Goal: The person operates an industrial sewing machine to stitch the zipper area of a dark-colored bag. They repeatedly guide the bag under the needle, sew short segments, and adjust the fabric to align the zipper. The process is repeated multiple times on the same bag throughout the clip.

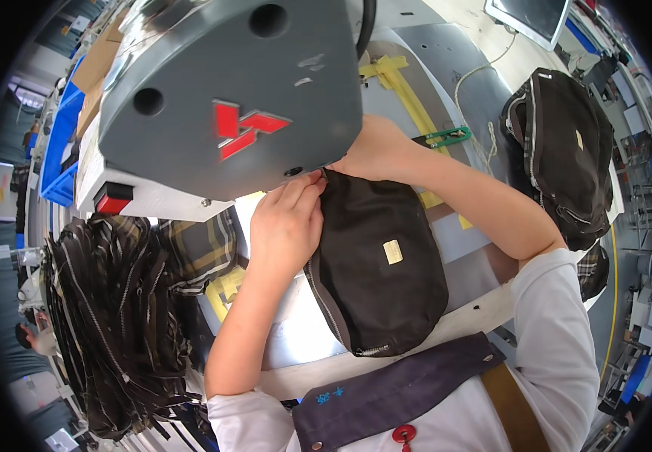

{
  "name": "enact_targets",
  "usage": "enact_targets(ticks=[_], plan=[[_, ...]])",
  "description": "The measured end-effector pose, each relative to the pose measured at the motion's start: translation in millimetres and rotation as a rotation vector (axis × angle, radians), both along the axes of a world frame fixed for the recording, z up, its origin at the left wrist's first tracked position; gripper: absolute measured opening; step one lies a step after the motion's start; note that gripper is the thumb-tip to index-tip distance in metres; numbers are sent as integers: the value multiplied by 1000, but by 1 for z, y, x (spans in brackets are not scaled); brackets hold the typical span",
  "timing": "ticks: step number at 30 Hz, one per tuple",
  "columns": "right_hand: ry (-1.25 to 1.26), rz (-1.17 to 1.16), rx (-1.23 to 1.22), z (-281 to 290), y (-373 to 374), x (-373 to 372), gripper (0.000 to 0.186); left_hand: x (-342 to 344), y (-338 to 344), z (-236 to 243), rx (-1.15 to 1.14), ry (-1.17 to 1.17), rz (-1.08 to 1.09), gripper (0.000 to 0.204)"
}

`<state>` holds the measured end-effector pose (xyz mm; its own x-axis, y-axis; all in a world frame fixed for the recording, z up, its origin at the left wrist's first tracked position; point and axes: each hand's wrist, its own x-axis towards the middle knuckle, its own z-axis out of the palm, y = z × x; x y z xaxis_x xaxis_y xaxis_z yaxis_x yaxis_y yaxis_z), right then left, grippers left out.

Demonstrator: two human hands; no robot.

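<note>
A dark brown zippered pouch (371, 256) with a small cream label lies flat on the work surface, its far end under the grey head of a sewing machine (213, 120). At the pouch's far left corner, my left hand (288, 218) has its fingers pressed together on the edge of the fabric. Curled over the far edge is my right hand (379, 151), closed on the fabric close to the left fingertips. The machine head hides most of the right fingers and the needle area.
Several dark zippered pieces (115, 316) are heaped at the left, beside plaid fabric (202, 248). Finished-looking dark bags (567, 151) stack at the right. Green-handled thread snips (446, 137) lie beyond my right wrist, near yellow tape (416, 105) and a loose cord (458, 90).
</note>
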<state>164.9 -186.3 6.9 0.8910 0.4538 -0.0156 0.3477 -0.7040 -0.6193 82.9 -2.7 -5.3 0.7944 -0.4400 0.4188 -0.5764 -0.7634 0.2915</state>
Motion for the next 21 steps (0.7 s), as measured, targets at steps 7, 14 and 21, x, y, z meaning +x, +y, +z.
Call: enact_targets(ticks=[7, 14, 21], plan=[[-101, 16, 184, -16, -6, -2, 24, -3, -1, 5, 35, 5, -15, 32], [-73, 98, 320, -21, -7, 3, 19, -3, -2, 3, 26, -14, -8, 33], [-585, 228, 94, -11, -17, -17, 10, -5, -1, 3, 21, -6, 1, 33]])
